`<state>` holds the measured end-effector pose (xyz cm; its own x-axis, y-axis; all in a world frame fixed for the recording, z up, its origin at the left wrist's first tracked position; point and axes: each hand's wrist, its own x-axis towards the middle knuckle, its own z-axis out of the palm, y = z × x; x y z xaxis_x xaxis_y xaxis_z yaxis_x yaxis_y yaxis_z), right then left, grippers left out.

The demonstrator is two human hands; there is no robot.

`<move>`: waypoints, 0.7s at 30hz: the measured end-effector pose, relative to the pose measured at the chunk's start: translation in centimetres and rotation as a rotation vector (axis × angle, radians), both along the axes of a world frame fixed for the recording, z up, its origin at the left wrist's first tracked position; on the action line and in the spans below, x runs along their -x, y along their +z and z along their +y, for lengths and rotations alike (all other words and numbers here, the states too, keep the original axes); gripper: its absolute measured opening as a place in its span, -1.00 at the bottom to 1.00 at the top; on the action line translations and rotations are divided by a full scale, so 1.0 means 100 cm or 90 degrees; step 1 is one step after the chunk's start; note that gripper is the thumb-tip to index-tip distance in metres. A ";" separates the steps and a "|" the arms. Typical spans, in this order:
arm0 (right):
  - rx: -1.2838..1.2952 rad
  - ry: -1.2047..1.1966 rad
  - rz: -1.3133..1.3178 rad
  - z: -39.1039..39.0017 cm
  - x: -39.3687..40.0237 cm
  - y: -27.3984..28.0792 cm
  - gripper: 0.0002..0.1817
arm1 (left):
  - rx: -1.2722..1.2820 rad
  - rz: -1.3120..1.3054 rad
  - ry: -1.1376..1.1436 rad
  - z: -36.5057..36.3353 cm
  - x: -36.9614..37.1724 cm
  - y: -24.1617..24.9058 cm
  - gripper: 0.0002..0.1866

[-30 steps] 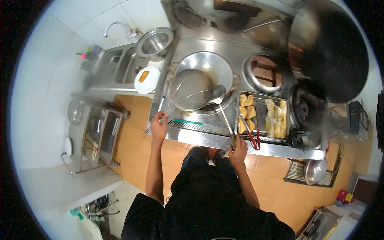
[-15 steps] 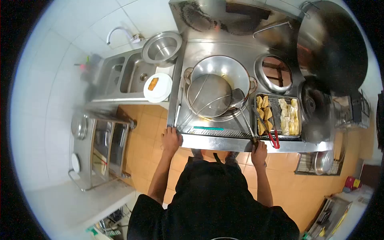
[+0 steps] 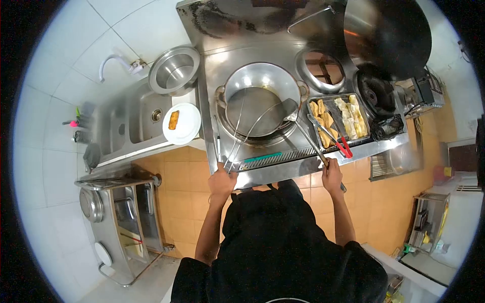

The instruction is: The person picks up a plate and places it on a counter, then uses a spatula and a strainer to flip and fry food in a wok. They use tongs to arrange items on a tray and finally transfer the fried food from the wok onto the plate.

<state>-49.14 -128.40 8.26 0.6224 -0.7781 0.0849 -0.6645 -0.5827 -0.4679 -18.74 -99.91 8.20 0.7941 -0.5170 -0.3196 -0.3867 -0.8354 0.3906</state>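
A wide metal pan (image 3: 261,69) sits on the stove, with a round wire-handled strainer (image 3: 255,112) inside it. My left hand (image 3: 222,183) is at the counter's front edge, closed around the end of the strainer's long wire handle. On the right, my right hand (image 3: 332,177) grips the handle of a long ladle (image 3: 308,136), whose head rests at the pan's right side. Beside it, a tray (image 3: 337,144) holds folded pieces in brown and pale yellow rows. Red-tipped tongs (image 3: 328,132) lie across the tray.
A white plate (image 3: 186,132) with one browned piece (image 3: 174,120) stands left of the stove, near a steel bowl (image 3: 175,71) and sink (image 3: 144,121). A green strip (image 3: 262,157) lies by the front grate. A large dark wok (image 3: 391,38) stands upright at the back right.
The strainer's handle has swung toward my left hand, which now holds it. My right hand has slid along the ladle's handle, whose end now shows below it. The whole view has shifted and turned.
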 end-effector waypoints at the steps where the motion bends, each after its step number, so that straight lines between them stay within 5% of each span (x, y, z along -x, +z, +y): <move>1: -0.008 0.002 0.014 -0.003 0.000 0.007 -0.71 | 0.004 0.001 0.000 0.001 -0.002 0.002 -0.51; 8: 0.015 0.018 0.041 -0.047 0.007 0.038 -0.69 | 0.082 -0.036 0.018 0.008 0.000 0.002 -0.55; 14: -0.327 0.032 -0.134 -0.103 0.007 0.023 -0.66 | 0.136 0.107 0.020 -0.004 -0.014 0.075 -0.56; 17: -0.516 -0.063 -0.098 -0.102 -0.013 0.062 -0.63 | 0.159 0.057 0.033 -0.005 -0.016 0.084 -0.53; 21: -0.588 -0.002 -0.055 -0.118 -0.035 0.084 -0.44 | 0.188 0.029 0.024 -0.004 -0.020 0.089 -0.53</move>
